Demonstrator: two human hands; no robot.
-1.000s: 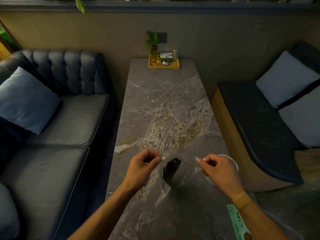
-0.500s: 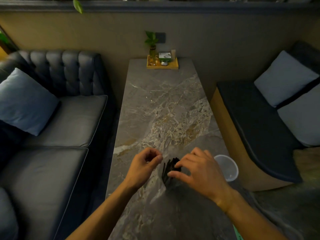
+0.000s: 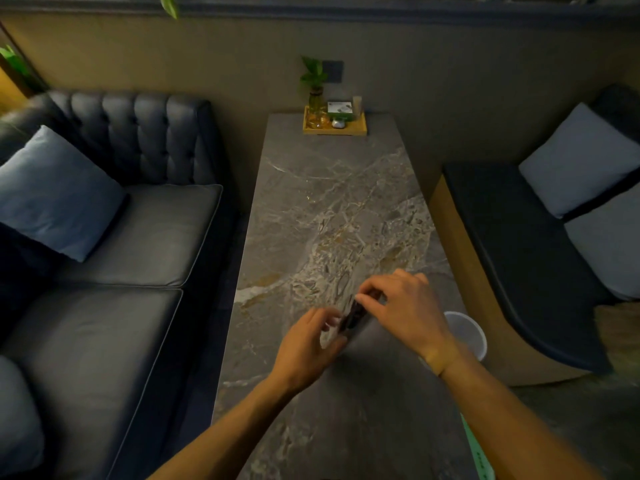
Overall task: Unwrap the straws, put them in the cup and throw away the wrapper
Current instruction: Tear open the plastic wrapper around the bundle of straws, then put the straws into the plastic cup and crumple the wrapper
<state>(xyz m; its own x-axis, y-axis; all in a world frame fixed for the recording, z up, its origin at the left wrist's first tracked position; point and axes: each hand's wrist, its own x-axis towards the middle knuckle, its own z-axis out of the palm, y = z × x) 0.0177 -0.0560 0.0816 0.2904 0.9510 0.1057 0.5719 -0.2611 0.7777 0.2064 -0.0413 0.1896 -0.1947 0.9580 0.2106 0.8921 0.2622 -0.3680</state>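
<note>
Where the two hands meet above the marble tabletop (image 3: 332,209), the right hand (image 3: 401,306) pinches the top of a dark bundle of straws (image 3: 353,315), its grip closed on them. The left hand (image 3: 308,344) curls around the bundle's lower end, where a clear wrapper (image 3: 327,336) glints faintly. Just right of the right wrist, a white cup (image 3: 467,332) stands at the tabletop's edge.
</note>
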